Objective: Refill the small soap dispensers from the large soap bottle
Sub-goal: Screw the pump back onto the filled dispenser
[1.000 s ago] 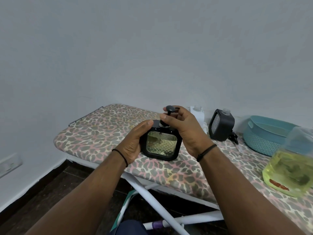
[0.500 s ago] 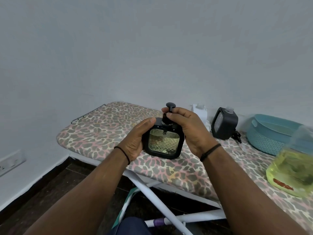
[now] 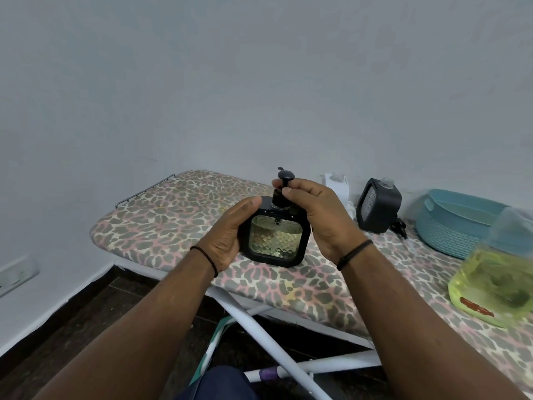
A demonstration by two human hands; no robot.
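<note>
Little has shifted: square black soap dispenser with a clear window [image 3: 274, 240], rigid and likely slick, is gripped mid-frame by left hand [image 3: 230, 235] on its body, its black pump head [image 3: 284, 186] pinched by right hand [image 3: 320, 217].

A teal basket [image 3: 450, 226] sits on the leopard-print ironing board [image 3: 173, 215].

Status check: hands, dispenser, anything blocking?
Left hand grips black dispenser body. Right hand pinches pump. Dispenser upright on ironing board. Nothing blocking.

Head view — forward, downward; close
</note>
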